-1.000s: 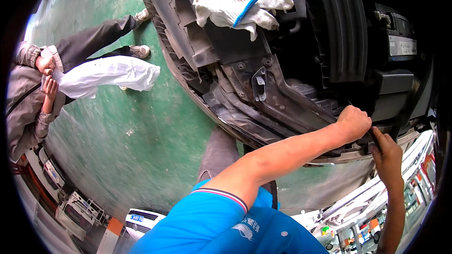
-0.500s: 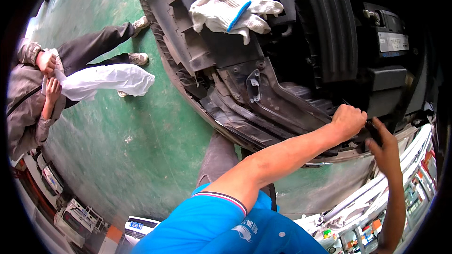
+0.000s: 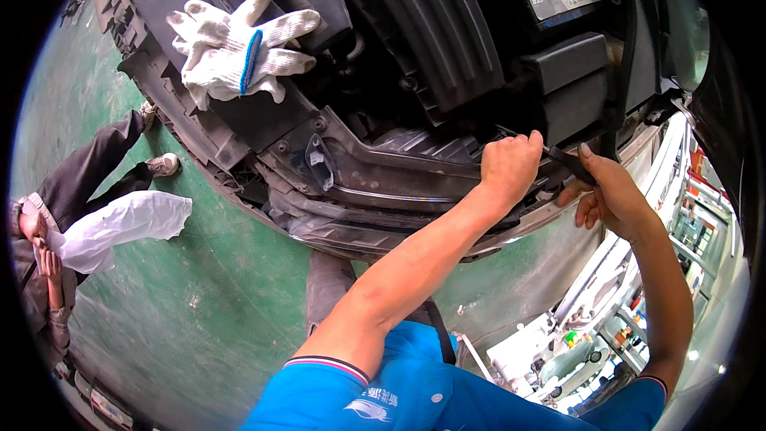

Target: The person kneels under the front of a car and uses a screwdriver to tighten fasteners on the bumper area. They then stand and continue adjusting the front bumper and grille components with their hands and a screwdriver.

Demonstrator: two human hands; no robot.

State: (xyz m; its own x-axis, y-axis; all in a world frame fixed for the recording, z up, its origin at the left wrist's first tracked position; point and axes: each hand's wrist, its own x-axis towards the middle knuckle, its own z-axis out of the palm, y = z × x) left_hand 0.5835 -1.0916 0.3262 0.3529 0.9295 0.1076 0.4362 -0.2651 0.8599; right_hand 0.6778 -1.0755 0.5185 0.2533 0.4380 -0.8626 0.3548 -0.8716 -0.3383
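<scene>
My left hand [image 3: 511,166] is closed in a fist at the front edge of a car's engine bay. A thin dark tip sticks out beyond its knuckles, but what the fist grips is mostly hidden. Close beside it, my right hand [image 3: 613,195] pinches a flat black strip-like piece [image 3: 570,164] between thumb and fingers. That piece slants from the right hand up toward the left fist. Both hands are near a black box-shaped cover [image 3: 570,72] and above the painted body edge.
White knitted gloves [image 3: 231,52] with a blue cuff edge lie on the front panel. A ribbed black engine cover [image 3: 435,24] and a battery [image 3: 558,0] sit deeper in the bay. At left, a person [image 3: 48,255] holds a white sheet [image 3: 120,227] over the green floor [image 3: 223,295].
The view has swung, so the car and gloves appear farther left. My right hand has turned, and more of the black piece shows between my hands. The left fist stays closed.
</scene>
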